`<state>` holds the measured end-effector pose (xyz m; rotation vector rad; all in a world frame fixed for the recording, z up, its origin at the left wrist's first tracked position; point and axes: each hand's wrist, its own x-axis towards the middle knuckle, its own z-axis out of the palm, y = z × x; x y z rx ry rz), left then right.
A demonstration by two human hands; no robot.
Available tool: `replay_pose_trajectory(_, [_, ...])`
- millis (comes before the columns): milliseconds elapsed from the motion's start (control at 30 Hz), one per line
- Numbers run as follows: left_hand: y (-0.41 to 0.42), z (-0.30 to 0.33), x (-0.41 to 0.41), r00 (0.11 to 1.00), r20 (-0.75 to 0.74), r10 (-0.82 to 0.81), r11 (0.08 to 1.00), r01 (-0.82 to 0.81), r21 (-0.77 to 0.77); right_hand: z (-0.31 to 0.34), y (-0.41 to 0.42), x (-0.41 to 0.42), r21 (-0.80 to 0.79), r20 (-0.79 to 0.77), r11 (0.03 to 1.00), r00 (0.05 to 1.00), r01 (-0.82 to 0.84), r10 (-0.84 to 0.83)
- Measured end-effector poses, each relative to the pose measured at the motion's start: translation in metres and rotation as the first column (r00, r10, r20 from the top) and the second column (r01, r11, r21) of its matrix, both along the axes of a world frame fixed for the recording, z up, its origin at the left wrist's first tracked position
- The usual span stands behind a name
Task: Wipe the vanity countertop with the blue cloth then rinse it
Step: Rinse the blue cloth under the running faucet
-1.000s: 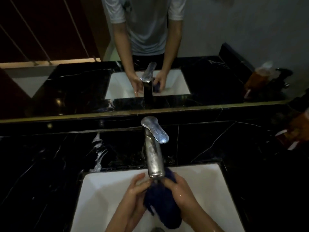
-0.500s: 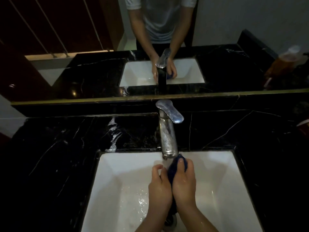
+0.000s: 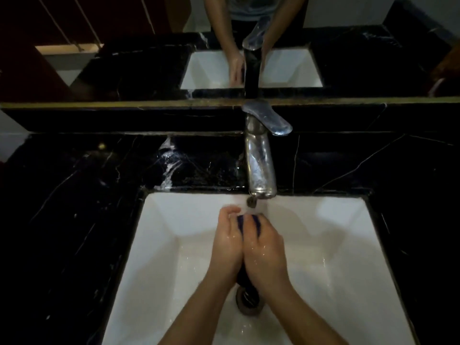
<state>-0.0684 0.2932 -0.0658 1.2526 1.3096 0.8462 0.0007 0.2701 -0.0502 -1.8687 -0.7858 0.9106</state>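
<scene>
The dark blue cloth (image 3: 249, 224) was squeezed between the two wet hands over the middle of the white rectangular ceramic sink basin (image 3: 164, 245), and only a small patch of it showed between the fingertips, with a darker bit hanging below the heels of the palms. The left hand (image 3: 227, 247) pressed against it from the left, fingers curled around the fabric; the right hand (image 3: 265, 247) clasped it from the right, its fingers wrapped over the top of the cloth. The two hands touched each other along their inner edges and hid most of the cloth from view.

Just beyond the fingertips, at the far edge of the basin, stood one tall chrome faucet (image 3: 260, 165) with a flat lever handle (image 3: 270, 119) turned to the right; its spout hung over the basin just beyond the hands. Whether water was flowing could not be told for certain, though droplets glistened on both hands and on the basin floor. One round metal drain (image 3: 250, 302) sat on the basin floor near the wrists, partly covered by them.

Around the basin on the left, right and far sides lay the black marble vanity countertop with white veins (image 3: 74, 195), wet and shiny just left of the faucet. Behind it rose one wall mirror (image 3: 124, 58) that reflected the basin, the faucet and the person's forearms.
</scene>
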Motion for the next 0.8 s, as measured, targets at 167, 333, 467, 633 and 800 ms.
replay_pose_trajectory(167, [0.009,0.013,0.005,0.997,0.077,0.025,0.999,-0.022,-0.045,0.015,0.011,0.007,-0.013,-0.022,0.999,0.999,-0.050,0.050])
replay_pose_trajectory(333, [0.005,0.010,-0.002,0.996,0.058,0.071,0.996,-0.068,-0.048,0.013,0.019,0.006,-0.026,-0.067,0.998,0.996,-0.054,0.052])
replay_pose_trajectory(467, [0.011,0.019,0.006,0.999,0.046,0.005,0.997,-0.001,-0.071,0.016,0.007,0.007,0.033,-0.011,0.997,0.997,-0.069,0.070])
replay_pose_trajectory(633, [-0.012,0.042,0.020,0.981,0.107,-0.161,0.981,0.170,-0.088,0.002,-0.007,0.038,-0.077,-0.353,0.985,0.920,0.154,-0.171])
replay_pose_trajectory(800, [0.022,0.054,-0.013,0.891,0.284,-0.354,0.827,0.440,-0.351,0.013,-0.022,0.065,0.119,-0.457,0.989,0.880,-0.085,0.130])
